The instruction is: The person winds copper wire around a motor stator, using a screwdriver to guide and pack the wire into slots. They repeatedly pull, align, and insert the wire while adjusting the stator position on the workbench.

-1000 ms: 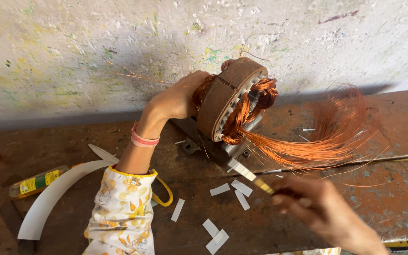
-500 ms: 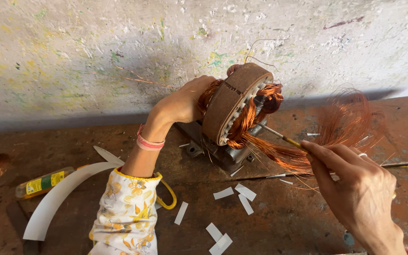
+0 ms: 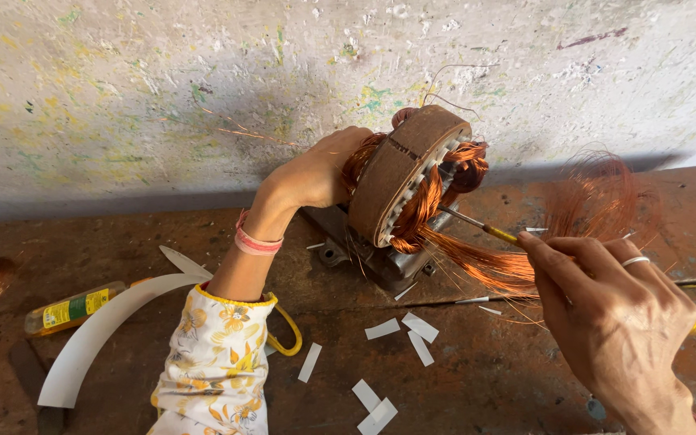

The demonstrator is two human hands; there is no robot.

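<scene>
Two hands work at a stator (image 3: 403, 184) tilted on edge on the rusty bench (image 3: 509, 370) by the wall. Her left hand (image 3: 316, 173) clasps its back rim; her right hand (image 3: 606, 310) pinches a thin tool (image 3: 485, 228), tip poked among the copper wire (image 3: 477, 262). White paper strips (image 3: 412, 326) lie just below.

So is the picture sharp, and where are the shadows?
Head view: soft daylight, no glare; the left hand and ring-shaped motor core look sharp; a dim shadow band runs along the wall's foot behind them; the right hand, close to the camera, looks large and slightly soft.
</scene>
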